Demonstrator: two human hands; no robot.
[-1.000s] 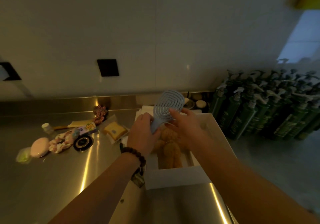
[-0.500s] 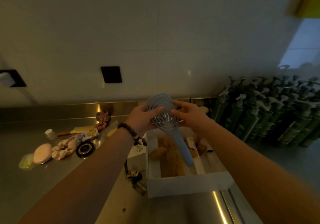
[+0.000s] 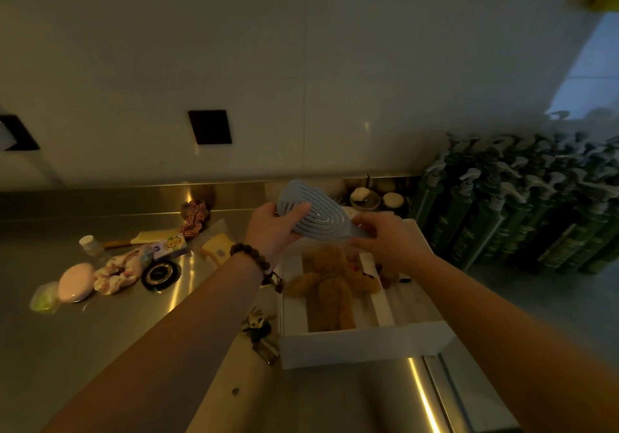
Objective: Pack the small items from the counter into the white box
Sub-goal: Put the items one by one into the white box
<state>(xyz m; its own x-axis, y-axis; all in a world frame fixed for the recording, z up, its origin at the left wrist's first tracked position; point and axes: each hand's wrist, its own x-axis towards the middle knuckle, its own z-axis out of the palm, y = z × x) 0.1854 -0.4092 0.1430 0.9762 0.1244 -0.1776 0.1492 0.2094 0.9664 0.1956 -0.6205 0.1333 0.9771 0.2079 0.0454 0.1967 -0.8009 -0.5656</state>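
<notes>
Head view, white box [image 3: 361, 345] holding teddy bear [image 3: 330, 278], hairbrush [image 3: 311, 215] above

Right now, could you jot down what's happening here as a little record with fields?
Setting: steel counter by a white wall
Left hand: grips the head of a blue hairbrush
Right hand: pinches the brush's handle end
Brush position: held in the air above the white box
In the box: brown teddy bear, plus small items too dark to identify
Left to pack on the counter: pink oval case, floral scrunchie, black round tin, small carton
Beside the counter: rows of green spray bottles
</notes>
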